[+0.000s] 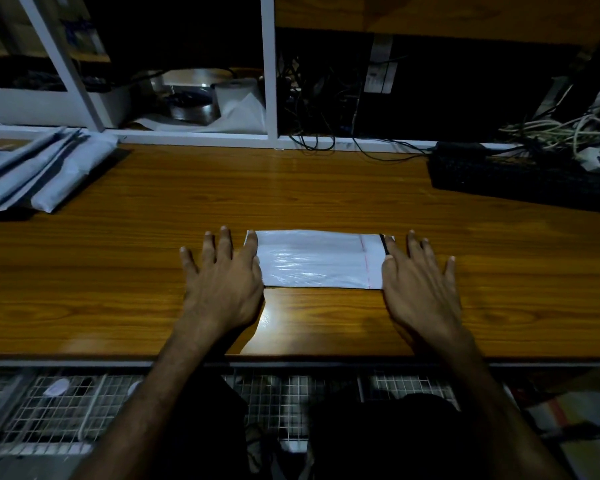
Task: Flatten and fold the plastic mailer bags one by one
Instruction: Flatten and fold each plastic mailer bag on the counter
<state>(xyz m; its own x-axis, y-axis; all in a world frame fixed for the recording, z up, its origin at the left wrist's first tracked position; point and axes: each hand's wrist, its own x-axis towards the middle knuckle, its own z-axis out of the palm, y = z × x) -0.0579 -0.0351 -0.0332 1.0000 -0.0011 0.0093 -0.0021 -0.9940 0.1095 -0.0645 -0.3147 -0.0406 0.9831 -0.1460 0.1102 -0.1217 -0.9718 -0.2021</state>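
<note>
Two bare forearms reach up from the bottom edge over a wire mesh rack that sits below the front lip of the bench. On the wooden bench top, near its front edge and about mid-width, lies a white mailer, folded into a flat strip that runs left to right. A thin red line crosses it near its right end, and a dark stripe shows at that end.

The left hand lies flat with fingers spread and straight; its index finger and thumb side press on the mailer's left end, the other fingers rest on the wood. The right hand is likewise flat and spread, its thumb side pressing the mailer's right end. The hands are well apart, one at each end, and neither curls round anything.

At the far left of the bench sits a stack of mailers, grey-white and overlapping. A black keyboard lies at the far right, with tangled cables behind it.
</note>
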